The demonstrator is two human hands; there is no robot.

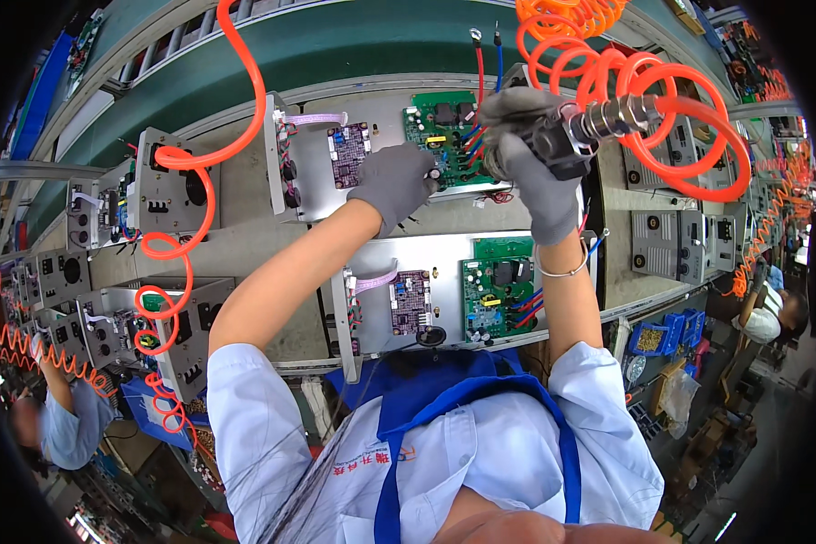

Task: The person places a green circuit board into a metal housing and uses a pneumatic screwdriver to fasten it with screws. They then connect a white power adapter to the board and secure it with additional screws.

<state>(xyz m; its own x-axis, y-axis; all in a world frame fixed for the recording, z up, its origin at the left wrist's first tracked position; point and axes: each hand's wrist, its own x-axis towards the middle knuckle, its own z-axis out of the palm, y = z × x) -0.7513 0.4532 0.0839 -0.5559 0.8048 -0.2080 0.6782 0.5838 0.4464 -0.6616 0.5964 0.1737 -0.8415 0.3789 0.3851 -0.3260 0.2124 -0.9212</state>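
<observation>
My right hand point(539, 177), in a grey glove, grips a dark pneumatic screwdriver point(560, 145) above the right end of the far metal chassis point(313, 195). An orange coiled air hose point(689, 181) runs from its metal coupling. The tool's tip is hidden by the hand. On the same chassis, my gloved left hand point(394, 186) is closed at the left edge of a green circuit board point(422, 113); a small dark round part shows by its fingertips, and what they hold cannot be made out. Partly covered by that hand is a purple circuit board point(346, 154).
A second chassis point(372, 331) with similar boards lies nearer me. Grey metal units point(172, 186) stand left, others point(666, 245) right. Another orange hose point(254, 82) hangs at left. Red and blue cables point(480, 68) rise behind the far chassis. Blue bins point(657, 337) sit right; co-workers are at both sides.
</observation>
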